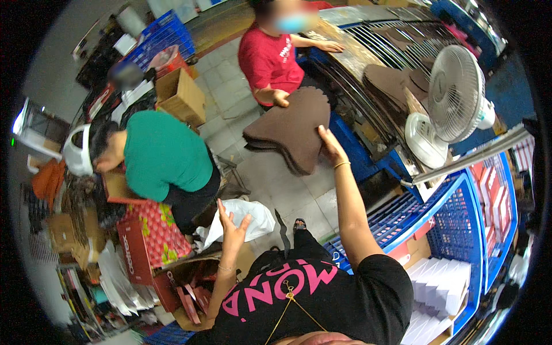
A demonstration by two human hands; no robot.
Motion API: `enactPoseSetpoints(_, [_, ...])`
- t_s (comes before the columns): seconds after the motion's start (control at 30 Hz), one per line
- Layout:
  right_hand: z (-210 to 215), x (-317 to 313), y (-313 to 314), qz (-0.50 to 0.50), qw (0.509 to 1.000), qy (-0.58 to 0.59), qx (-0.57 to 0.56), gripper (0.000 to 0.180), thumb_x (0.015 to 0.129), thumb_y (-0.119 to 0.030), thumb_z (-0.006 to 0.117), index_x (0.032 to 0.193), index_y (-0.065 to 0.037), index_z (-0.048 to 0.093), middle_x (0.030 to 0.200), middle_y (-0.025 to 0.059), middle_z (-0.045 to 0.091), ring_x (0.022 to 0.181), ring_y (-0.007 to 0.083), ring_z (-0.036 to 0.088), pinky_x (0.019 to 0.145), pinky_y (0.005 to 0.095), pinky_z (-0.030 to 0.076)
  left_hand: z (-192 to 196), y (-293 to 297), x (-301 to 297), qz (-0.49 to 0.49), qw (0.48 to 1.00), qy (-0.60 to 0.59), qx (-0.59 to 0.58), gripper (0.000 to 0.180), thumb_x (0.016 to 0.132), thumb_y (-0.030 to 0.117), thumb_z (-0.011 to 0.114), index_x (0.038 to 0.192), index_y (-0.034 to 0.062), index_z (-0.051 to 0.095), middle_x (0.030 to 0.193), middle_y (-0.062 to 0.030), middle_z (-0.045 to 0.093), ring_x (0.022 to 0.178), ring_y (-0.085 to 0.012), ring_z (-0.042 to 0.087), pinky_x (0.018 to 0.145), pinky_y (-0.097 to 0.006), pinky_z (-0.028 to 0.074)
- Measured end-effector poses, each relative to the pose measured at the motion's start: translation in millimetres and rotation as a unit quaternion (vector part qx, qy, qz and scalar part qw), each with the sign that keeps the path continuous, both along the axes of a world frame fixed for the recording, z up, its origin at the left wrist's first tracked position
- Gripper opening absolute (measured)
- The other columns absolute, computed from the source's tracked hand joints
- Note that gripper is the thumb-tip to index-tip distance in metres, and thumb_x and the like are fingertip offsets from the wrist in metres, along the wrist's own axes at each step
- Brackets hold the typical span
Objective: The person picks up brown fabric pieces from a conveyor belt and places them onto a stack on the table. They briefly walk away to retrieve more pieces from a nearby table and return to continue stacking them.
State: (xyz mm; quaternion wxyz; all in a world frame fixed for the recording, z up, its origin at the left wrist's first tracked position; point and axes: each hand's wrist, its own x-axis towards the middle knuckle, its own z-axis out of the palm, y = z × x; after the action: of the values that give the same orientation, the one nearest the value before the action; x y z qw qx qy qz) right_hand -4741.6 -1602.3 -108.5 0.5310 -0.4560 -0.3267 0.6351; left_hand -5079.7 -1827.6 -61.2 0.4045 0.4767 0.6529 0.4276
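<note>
Bare tiled floor (237,150) lies beneath the stack of brown shaped sheets (294,127), held in the air just off the near left edge of the slatted worktop (368,35). One lobe points left, another toward the wearer; neither axis is plainly longer. A co-worker's hand (280,98) grips its far edge. The right hand (334,152) touches its right edge, finger closure unclear; the left hand's (233,233) fingers spread wide, empty, before a white plastic bag (259,217).
</note>
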Motion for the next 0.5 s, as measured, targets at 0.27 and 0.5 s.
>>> enactPoseSetpoints(0.27, [28,-28,-40,-0.053,0.997,0.056,-0.004,0.068,0.075,-0.026,0.078,0.127,0.005,0.048,0.120,0.0133,0.059,0.105,0.0230,0.058,0.094,0.0359,0.045,11,48,45,-0.204,0.967,-0.031,-0.148,0.090,0.082,0.017,0.071,0.149,0.0130,0.012,0.139,-0.0274,0.032,0.117,-0.0323,0.050,0.094,-0.040,0.046])
enactPoseSetpoints(0.5, [87,-12,-174,-0.228,0.968,-0.086,0.056,0.054,0.073,-0.016,0.080,0.119,0.001,0.057,0.110,0.0061,0.063,0.097,0.0141,0.058,0.087,0.0299,0.047,-7,89,60,-0.476,0.866,0.035,-0.151,0.065,0.086,0.028,0.069,0.139,0.0057,0.038,0.123,-0.0242,0.054,0.106,-0.0289,0.059,0.086,-0.036,0.049])
